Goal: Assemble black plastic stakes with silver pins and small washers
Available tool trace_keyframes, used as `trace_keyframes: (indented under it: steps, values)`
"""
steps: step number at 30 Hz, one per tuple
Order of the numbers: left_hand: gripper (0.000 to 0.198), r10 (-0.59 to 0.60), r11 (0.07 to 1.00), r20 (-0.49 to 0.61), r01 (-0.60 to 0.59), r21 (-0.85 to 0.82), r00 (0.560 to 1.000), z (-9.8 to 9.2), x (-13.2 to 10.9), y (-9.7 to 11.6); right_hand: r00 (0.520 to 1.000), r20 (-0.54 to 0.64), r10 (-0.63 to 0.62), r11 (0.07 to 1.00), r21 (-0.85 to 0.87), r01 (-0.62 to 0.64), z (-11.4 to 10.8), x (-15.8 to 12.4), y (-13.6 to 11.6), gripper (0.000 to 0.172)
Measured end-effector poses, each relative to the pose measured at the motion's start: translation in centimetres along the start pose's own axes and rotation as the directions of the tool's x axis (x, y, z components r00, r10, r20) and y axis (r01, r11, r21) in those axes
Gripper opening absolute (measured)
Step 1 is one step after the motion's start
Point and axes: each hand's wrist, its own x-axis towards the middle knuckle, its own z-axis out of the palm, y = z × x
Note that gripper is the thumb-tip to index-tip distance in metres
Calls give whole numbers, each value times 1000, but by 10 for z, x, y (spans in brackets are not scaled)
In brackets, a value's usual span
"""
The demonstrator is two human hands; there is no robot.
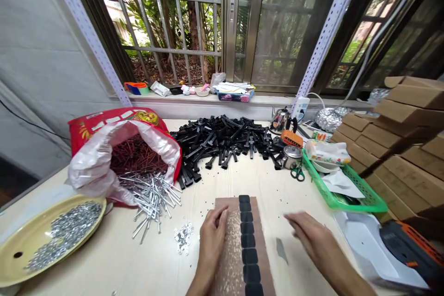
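A brown board (260,240) lies on the table in front of me, with a column of several black parts (247,236) set along its middle. My left hand (212,239) rests flat on the board's left part, fingers stretched out beside the column. To the right of the board, my right hand (310,236) hovers low over the table with its fingers extended; it is a little blurred and nothing shows in it.
A heap of black plastic parts (225,141) fills the table's back. A red and white bag (125,152) spills metal pins (152,199) at left, beside a yellow dish of washers (52,236). A green basket (347,185), scissors (297,173) and cardboard boxes (398,148) stand at right.
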Motion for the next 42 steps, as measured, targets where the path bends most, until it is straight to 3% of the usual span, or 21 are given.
trace_keyframes:
  steps: [1, 3, 6, 8, 10, 13, 16, 19, 20, 21, 24, 27, 29, 32, 35, 37, 39, 42]
  values:
    - [53, -13, 1000, 11, 13, -10, 1000, -1, 5, 3, 990, 78, -118, 992, -35, 121, 12, 36, -13, 29]
    - [55, -34, 999, 28, 35, -28, 999, -6, 18, 9, 922, 215, -322, 917, -173, 361, 41, 115, -41, 36]
    - [58, -76, 995, 16, 77, -58, 997, -15, 39, 15, 835, 344, -430, 723, -422, 547, 89, 220, -71, 32]
    - [59, -105, 990, 1, 105, -93, 994, -21, 52, 15, 780, 401, -480, 648, -437, 624, 114, 267, -81, 31]
    - [60, -121, 985, -9, 119, -128, 993, -25, 64, 10, 740, 428, -519, 626, -399, 670, 131, 293, -84, 27]
    - [55, -96, 989, -49, 90, -113, 994, -28, 78, -1, 714, 430, -553, 626, -350, 696, 143, 298, -89, 14]
    - [49, 9, 998, -103, -16, -67, 995, -26, 88, -12, 733, 387, -559, 722, -208, 660, 151, 280, -100, 16]
    - [52, 55, 990, -107, -68, -121, 993, -23, 94, -18, 614, 442, -654, 741, 216, 635, 158, 267, -114, 22]
    - [52, 27, 986, -110, -45, -159, 994, -23, 95, -18, 579, 443, -685, 721, 295, 627, 161, 269, -118, 23]
    - [51, -15, 980, -119, -9, -198, 993, -24, 96, -18, 573, 436, -694, 711, 288, 642, 164, 274, -122, 24]
    - [56, -146, 954, -130, 105, -282, 981, -30, 95, -14, 664, 402, -631, 713, -36, 700, 172, 298, -128, 27]
    - [62, -200, 925, -115, 149, -349, 973, -38, 94, -11, 640, 432, -636, 634, -181, 752, 179, 308, -130, 22]
    - [62, -220, 899, -139, 146, -412, 965, -42, 95, -11, 642, 380, -666, 673, -67, 737, 181, 298, -132, 17]
    - [55, -230, 837, -106, 141, -529, 967, -45, 101, -12, 676, 356, -645, 763, 263, 590, 181, 275, -137, 13]
    - [52, -277, 682, -19, 183, -708, 961, -45, 106, -12, 634, 414, -653, 755, 429, 497, 184, 275, -144, 21]
    - [50, -345, 559, -5, 201, -805, 939, -46, 109, -12, 671, 333, -662, 749, 295, 593, 190, 293, -148, 31]
    - [47, -399, 478, 4, 212, -853, 917, -49, 109, -11, 681, 242, -692, 706, 28, 708, 199, 315, -151, 33]
    - [38, -432, 411, 44, 240, -879, 901, -53, 109, -8, 590, 236, -772, 554, -206, 807, 210, 333, -149, 23]
